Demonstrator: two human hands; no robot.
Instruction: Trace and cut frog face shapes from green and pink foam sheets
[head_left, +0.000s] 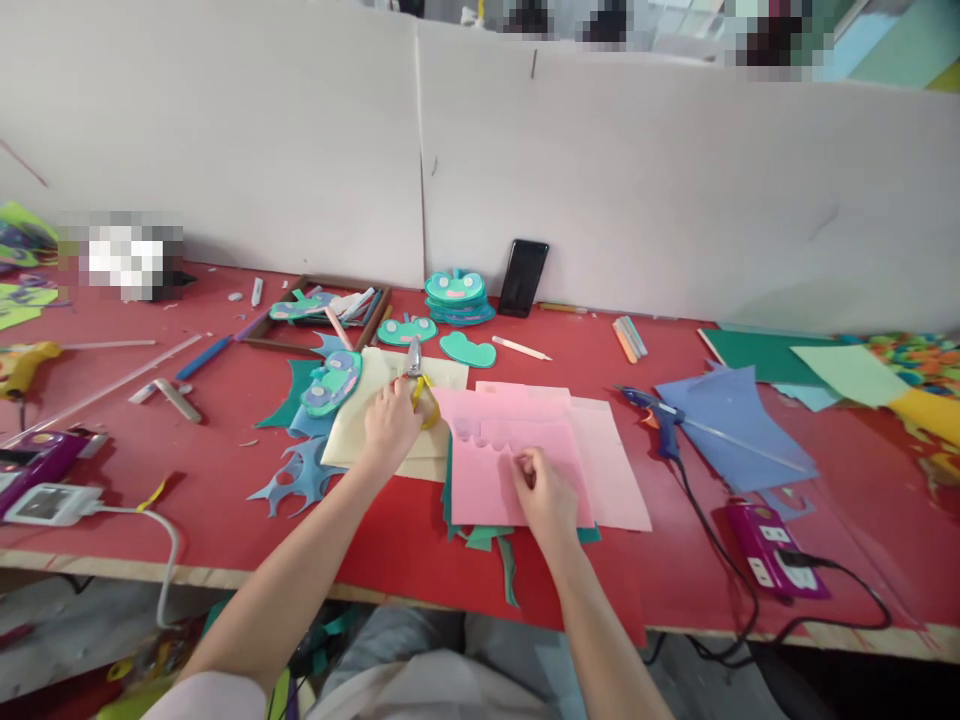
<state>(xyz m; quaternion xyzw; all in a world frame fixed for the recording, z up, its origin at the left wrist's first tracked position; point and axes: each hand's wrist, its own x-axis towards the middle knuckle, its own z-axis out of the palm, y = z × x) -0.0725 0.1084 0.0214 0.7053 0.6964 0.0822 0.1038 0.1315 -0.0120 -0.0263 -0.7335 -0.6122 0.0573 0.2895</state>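
Observation:
My left hand (394, 425) has its fingers closed at the yellow handles of the scissors (425, 403), whose blades point away from me. Beneath them lie cream felt sheets (375, 400). Over the pink felt sheets (480, 495), my right hand (547, 495) is closed in a pinch at the end of a pink felt piece (480, 425) with a scalloped lower edge. Its fingertips partly hide what they grip. A paler pink sheet (619, 470) and green felt scraps (510, 570) stick out from under the pile.
Stacked green felt pieces with eyes (459, 300) stand beside a phone (523, 278) against the white partition. A brown tray (300, 345) holds pens. At right are a blue glue gun (664, 420), blue felt (750, 430) and a purple power strip (772, 550) with trailing cords.

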